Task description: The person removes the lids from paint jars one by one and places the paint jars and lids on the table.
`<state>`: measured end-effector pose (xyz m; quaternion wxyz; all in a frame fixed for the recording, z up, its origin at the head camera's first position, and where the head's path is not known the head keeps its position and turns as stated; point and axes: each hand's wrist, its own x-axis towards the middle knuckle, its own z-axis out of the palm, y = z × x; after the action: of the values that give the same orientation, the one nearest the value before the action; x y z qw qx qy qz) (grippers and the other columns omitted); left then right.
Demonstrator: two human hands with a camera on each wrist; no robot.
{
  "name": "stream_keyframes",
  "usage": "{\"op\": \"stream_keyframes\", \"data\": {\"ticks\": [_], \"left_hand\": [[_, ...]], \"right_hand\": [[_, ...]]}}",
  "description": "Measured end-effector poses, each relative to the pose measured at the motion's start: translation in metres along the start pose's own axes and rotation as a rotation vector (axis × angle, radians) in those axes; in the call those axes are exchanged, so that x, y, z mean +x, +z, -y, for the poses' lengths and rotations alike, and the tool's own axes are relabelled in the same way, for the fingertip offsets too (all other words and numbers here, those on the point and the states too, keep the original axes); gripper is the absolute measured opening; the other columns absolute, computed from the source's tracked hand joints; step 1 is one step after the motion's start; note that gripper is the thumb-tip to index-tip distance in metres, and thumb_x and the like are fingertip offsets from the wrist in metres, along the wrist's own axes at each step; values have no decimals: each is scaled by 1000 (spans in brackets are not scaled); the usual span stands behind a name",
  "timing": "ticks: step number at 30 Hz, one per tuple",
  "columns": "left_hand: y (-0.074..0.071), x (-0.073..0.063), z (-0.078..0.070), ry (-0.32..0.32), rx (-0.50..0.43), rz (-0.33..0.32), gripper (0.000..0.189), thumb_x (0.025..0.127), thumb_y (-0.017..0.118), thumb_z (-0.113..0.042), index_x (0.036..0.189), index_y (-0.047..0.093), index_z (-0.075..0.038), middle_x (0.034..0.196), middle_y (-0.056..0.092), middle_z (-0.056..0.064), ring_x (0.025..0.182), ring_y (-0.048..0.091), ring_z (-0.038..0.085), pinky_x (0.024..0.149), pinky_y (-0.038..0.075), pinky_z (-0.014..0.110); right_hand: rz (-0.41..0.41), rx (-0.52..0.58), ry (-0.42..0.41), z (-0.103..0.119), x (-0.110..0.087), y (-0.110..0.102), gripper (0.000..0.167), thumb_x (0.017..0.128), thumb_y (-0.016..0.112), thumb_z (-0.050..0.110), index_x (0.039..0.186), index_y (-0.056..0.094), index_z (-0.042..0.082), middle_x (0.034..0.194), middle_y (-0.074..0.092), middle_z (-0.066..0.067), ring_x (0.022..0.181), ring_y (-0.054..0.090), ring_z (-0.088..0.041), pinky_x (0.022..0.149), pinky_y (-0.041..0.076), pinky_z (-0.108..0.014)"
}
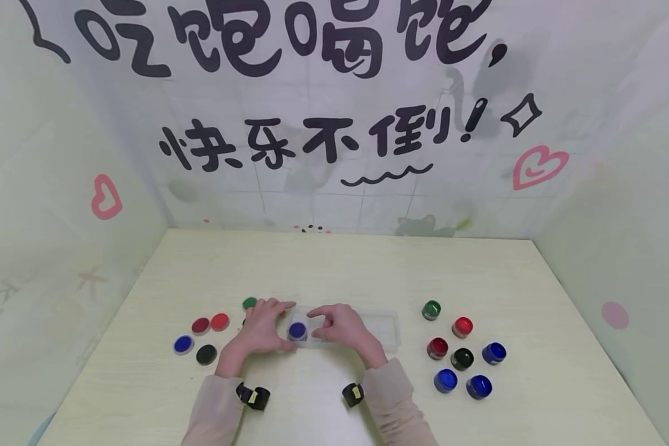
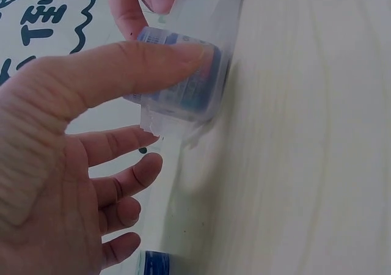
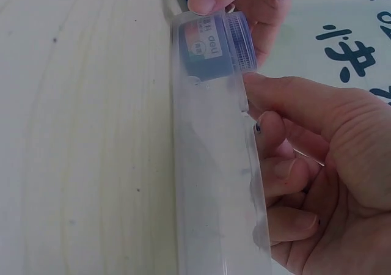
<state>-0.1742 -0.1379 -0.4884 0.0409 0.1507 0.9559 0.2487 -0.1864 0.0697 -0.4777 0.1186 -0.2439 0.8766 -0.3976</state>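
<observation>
A small blue paint jar (image 1: 298, 331) stands in the left end of a long clear plastic tray (image 1: 387, 331). Its ridged blue rim (image 3: 241, 43) and printed label show through the tray in the right wrist view. My left hand (image 1: 264, 325) spans that end, fingers spread; its thumb (image 2: 153, 67) lies along the near wall, over the jar. To the jar's right, my right hand (image 1: 342, 325) has thumb and index finger apart, facing the jar. In the right wrist view its thumb tip is right at the tray rim, and the other fingers bend loosely behind the tray.
Several paint jars stand at right, among them a green one (image 1: 432, 310), a red one (image 1: 463, 326) and a blue one (image 1: 479, 386). Flat round lids lie at left: blue (image 1: 183, 345), black (image 1: 206, 354), red (image 1: 220, 321). A printed cloth (image 1: 312, 204) hangs behind the table.
</observation>
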Motion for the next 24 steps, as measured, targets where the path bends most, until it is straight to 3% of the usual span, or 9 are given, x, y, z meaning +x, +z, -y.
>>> {"op": "stream_keyframes", "data": {"ticks": [11, 19, 24], "left_hand": [[-2, 1, -2, 20, -2, -9, 79, 56, 87, -30, 125, 57, -8, 96, 53, 1, 89, 40, 20, 74, 30, 37], [-2, 1, -2, 20, 16, -10, 77, 56, 87, -31, 124, 58, -9, 97, 53, 1, 88, 40, 20, 74, 30, 37], [-3, 1, -3, 18, 21, -12, 77, 55, 87, -31, 123, 59, -9, 97, 52, 2, 89, 40, 20, 74, 30, 38]], "right_hand": [[89, -23, -32, 2, 10, 6, 36, 73, 74, 3, 109, 70, 7, 54, 52, 6, 48, 43, -1, 50, 34, -17], [137, -38, -89, 4, 16, 8, 34, 74, 75, 3, 108, 71, 7, 50, 44, 8, 44, 36, -1, 48, 30, -17], [155, -45, -143, 0, 19, 8, 31, 75, 76, 4, 106, 72, 6, 55, 54, 3, 47, 39, -1, 50, 33, -17]]}}
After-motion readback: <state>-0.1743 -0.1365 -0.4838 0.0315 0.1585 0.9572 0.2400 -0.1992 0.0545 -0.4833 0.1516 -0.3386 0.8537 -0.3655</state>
